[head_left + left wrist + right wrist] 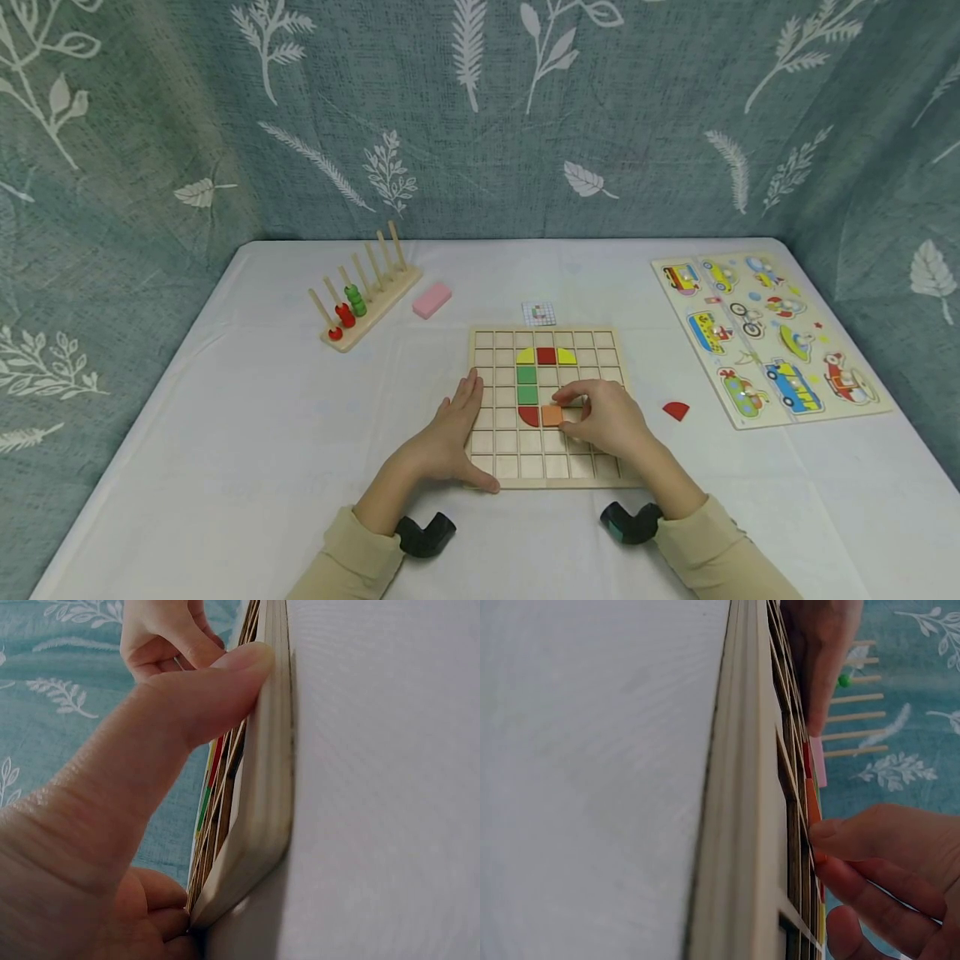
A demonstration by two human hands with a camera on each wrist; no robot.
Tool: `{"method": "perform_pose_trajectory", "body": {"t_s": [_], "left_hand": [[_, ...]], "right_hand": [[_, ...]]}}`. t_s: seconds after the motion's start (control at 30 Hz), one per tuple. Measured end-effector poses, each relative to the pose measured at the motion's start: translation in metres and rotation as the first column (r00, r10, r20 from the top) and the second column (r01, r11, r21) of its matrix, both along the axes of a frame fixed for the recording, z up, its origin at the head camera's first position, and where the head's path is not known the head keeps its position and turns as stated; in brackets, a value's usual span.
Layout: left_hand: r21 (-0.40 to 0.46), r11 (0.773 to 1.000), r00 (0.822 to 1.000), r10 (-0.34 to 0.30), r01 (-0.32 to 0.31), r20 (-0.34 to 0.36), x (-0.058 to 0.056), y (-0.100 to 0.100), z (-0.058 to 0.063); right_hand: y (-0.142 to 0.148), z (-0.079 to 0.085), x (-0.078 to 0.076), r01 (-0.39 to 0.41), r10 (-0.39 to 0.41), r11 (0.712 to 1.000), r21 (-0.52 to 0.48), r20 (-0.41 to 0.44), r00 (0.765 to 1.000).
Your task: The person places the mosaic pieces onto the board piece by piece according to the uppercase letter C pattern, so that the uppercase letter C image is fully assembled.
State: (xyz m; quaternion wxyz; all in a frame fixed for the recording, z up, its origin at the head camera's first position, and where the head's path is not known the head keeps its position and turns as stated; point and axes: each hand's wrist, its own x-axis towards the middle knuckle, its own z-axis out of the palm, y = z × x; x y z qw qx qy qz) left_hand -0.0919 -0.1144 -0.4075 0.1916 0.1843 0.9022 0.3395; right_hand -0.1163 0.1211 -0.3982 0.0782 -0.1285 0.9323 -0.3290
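A wooden grid board (506, 467) lies on the table, holding several coloured pieces. In its upper rows a red square (547, 356) sits between two yellow quarter pieces (526, 357). Green squares (527, 375) run down below, ending in a red quarter piece (529, 415). Beside that, my right hand (609, 421) pinches an orange square (552, 415) between thumb and fingers, at its grid cell. My left hand (444, 437) rests along the board's left side with fingers extended, its thumb (217, 694) against the front edge.
A red quarter piece (677, 411) lies right of the board. Behind it sits a small pattern card (538, 313). A pink block (432, 301) and a peg stand (375, 308) with red and green beads are at back left. Vehicle puzzle boards (765, 350) lie at right.
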Motion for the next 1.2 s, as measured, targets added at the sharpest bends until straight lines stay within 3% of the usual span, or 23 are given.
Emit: {"method": "perform_pose_trajectory", "body": {"t_s": [1.2], "left_hand": [[0.013, 1.000, 1.000, 0.015, -0.015, 0.001, 0.0008, 0.0008, -0.0017]], "right_hand": [[0.0016, -0.0008, 0.0008, 0.004, -0.004, 1.000, -0.024, 0.022, 1.000]]}}
